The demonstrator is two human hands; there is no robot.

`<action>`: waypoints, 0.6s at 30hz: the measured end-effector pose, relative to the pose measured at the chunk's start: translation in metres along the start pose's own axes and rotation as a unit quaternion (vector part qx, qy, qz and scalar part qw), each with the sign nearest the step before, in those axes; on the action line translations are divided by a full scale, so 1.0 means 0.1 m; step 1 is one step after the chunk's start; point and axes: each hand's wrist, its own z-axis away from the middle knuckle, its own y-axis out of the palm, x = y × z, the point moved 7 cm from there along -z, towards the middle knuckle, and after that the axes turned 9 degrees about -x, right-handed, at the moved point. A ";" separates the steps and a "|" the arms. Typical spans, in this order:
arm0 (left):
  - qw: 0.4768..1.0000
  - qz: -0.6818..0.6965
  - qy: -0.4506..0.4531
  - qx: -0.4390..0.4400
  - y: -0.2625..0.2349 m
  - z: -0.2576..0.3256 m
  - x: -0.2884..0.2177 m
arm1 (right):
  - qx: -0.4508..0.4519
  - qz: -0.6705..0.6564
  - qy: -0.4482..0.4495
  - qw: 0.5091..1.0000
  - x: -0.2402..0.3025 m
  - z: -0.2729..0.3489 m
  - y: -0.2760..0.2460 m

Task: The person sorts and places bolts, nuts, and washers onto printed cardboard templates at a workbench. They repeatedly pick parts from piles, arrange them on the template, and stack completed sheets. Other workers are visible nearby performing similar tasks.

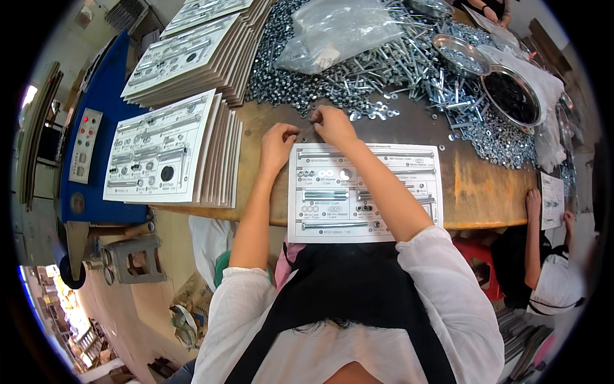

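Observation:
My left hand [279, 146] and my right hand [335, 127] are close together over the dark tabletop, by the near edge of a heap of nuts [275, 77]. The fingertips of both are pinched, and whatever they hold is too small to make out. Below them a white printed hardware card [409, 232] lies at the table's front edge. It carries long bolts, washers and nuts set in rows. My right forearm crosses above this card and hides part of it. Several loose washers [385, 113] lie just right of my right hand.
Stacks of similar cards [160, 150] stand at the left. Behind my hands, a clear plastic bag [342, 32] rests on heaped bolts [416, 64]. Steel bowls, one with black parts [511, 96], sit at the right. A co-worker's hands [533, 203] hold another card [552, 201] there.

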 end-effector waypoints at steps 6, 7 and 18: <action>0.991 -0.048 0.092 0.083 0.12 -0.03 -0.08 | -0.015 -0.064 0.002 0.998 -0.04 0.22 -0.05; 0.987 -0.067 0.120 0.078 0.18 -0.07 -0.08 | -0.024 -0.038 -0.006 0.999 -0.04 0.22 -0.07; 0.989 0.032 0.122 0.074 -0.53 0.92 -0.61 | 0.083 -0.075 0.044 0.993 0.71 1.43 -0.61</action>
